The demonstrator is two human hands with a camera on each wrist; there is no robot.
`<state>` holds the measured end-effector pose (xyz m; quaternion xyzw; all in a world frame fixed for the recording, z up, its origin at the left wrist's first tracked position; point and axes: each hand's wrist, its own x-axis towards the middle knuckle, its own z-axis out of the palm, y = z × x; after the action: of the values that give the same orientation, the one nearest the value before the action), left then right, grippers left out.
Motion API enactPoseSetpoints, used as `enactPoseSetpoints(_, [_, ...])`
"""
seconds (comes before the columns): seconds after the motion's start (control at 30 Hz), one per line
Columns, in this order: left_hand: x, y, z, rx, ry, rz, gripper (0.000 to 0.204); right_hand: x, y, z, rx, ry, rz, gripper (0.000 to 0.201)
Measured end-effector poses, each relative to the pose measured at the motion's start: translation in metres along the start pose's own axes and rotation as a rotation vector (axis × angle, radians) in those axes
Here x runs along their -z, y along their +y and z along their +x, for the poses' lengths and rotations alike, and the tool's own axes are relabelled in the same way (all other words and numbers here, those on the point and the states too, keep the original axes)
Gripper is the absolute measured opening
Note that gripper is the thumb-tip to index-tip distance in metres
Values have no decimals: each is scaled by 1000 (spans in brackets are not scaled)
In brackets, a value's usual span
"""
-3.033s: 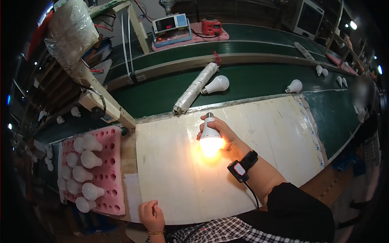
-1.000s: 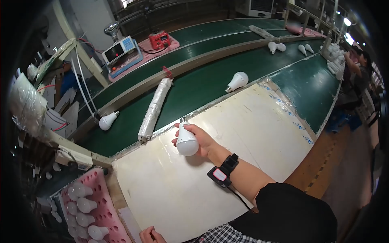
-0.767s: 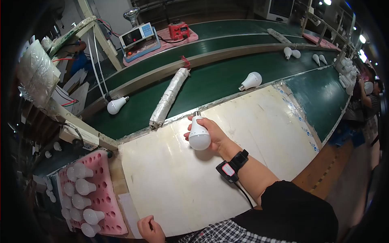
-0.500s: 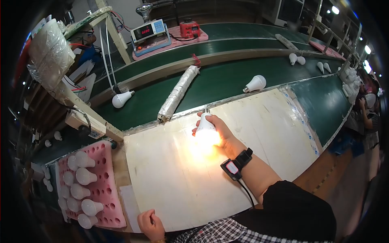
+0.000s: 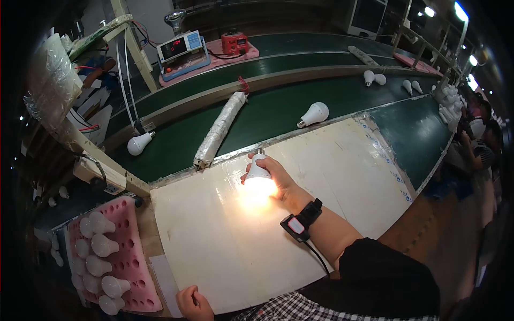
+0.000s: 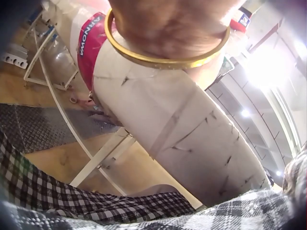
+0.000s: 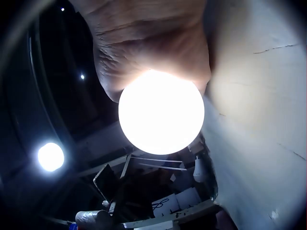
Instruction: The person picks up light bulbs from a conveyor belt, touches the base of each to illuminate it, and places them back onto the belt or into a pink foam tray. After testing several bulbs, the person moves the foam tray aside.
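Bulb (image 5: pixel 259 179) glows warm yellow-white; right hand (image 5: pixel 278 179) grips it.

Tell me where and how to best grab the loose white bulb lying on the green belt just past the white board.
Take the loose white bulb round its tapering neck, between dome and metal base, probably coming from above. It lies on its side on the green belt, base pointing left, with open belt around it; the round dome would likely slip.
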<state>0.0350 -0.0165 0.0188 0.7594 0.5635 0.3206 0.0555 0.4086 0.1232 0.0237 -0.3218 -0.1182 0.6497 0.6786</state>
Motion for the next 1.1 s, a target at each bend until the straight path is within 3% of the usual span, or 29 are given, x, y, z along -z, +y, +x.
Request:
enactPoseSetpoints(0.13, [2,4,2,-2,-4,-21,17,3,-4,0,-40,-44,84,35])
enactPoseSetpoints(0.3, [2,2,1,18,-11,-21,15,5,0,4,31,-21,-10,36])
enactPoseSetpoints(0.47, [5,1,1,18,-18,-44,17,-22,-9,52,0,76,42,38])
enactPoseSetpoints(0.57, [7,1,-1,54,-40,-62,18,-53,-28,73,63,-135,-192,40])
enactPoseSetpoints(0.6, [6,0,-2,76,-45,-77,18,-55,-33,85,115,-127,-439,45])
enactPoseSetpoints(0.73, [4,-3,-3,44,-15,-76,17,-4,-81,116,659,-112,-2196,35])
enactPoseSetpoints(0.8, [4,-4,-2,17,-8,-70,16,16,-120,97,538,-83,-2651,28])
enactPoseSetpoints(0.87, [4,-3,-1,3,-4,-66,15,33,-147,73,371,72,-2852,22])
enactPoseSetpoints(1.0, [5,-4,1,-35,7,-76,15,49,-158,57,400,192,-2938,23])
enactPoseSetpoints(1.07, [6,-2,0,-23,9,-65,15,37,-152,51,304,248,-2533,30])
enactPoseSetpoints(1.1, [7,-1,-1,-9,9,-53,15,39,-145,49,469,193,-2198,40])
